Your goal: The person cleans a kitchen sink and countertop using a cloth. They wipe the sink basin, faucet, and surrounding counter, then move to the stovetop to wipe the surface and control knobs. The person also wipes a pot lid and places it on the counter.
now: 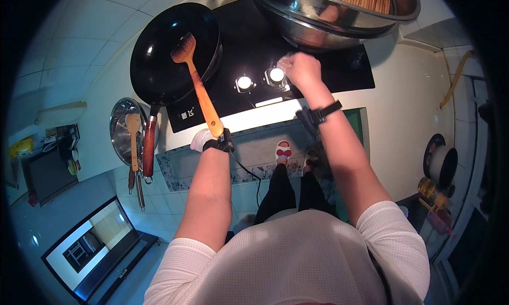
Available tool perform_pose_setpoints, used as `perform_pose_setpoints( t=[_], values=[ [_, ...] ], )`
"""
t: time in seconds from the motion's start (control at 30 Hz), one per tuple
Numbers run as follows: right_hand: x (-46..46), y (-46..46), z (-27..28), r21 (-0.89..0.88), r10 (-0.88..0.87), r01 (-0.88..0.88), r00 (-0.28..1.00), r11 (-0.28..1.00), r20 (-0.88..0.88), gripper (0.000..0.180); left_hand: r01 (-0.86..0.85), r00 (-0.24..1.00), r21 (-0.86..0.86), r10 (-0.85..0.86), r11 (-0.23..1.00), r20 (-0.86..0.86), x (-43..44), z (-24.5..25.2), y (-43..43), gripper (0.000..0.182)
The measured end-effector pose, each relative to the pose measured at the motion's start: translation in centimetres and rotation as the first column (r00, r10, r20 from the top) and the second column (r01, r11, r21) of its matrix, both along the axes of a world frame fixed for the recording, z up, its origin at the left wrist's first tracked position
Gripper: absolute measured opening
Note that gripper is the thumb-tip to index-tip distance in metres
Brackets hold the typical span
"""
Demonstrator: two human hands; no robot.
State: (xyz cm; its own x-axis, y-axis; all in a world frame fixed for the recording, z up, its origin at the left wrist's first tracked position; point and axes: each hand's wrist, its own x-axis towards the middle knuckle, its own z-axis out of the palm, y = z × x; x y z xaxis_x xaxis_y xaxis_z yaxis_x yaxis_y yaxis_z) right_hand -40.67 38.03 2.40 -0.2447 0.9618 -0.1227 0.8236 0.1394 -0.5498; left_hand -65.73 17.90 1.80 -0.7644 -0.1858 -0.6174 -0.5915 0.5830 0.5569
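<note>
My right hand point(304, 70) is over the black glass cooktop point(254, 46), with its curled fingers on a translucent, crumpled thing, perhaps a plastic wipe or film, beside the right control knob point(276, 75). A second knob point(243, 83) lies to the left. My left hand point(203, 140) is at the counter's front edge, partly hidden beneath the handle end of a wooden spatula point(204, 102); whether it grips anything cannot be told. The spatula's blade rests over a black wok point(171, 62) with a wooden handle.
A large steel pot point(330, 26) with a slatted rack stands at the back right. Left of the wok handle is a metal bowl point(119, 126) holding a wooden turner point(134, 134) and other utensils. Stacked bowls point(441, 166) and an oil bottle point(426, 186) stand at the far right.
</note>
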Motion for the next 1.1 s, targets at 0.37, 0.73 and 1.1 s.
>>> perform_pose_setpoints(
  t=[0.37, 0.73, 1.1],
  values=[
    [-12.5, -2.9, 2.6, 0.047, 0.186, -0.206, 0.946, 0.978, 0.265, 0.025, -0.088, 0.996, 0.061, 0.087, 0.994, 0.017, -0.5, -1.1, -0.2, 0.043],
    [-13.2, -8.7, 0.2, 0.308, 0.651, -0.676, 0.733, 0.669, 0.195, 0.033, -0.130, 0.991, 0.100, 0.128, 0.986, 0.026, -0.3, -0.8, -0.1, 0.043],
    [-14.1, 2.4, -1.6, 0.070, 0.221, -0.234, 0.964, 0.970, 0.147, 0.060, -0.063, 0.998, 0.061, 0.063, 0.996, -0.005, -2.0, -4.0, -1.2, 0.048]
  ],
)
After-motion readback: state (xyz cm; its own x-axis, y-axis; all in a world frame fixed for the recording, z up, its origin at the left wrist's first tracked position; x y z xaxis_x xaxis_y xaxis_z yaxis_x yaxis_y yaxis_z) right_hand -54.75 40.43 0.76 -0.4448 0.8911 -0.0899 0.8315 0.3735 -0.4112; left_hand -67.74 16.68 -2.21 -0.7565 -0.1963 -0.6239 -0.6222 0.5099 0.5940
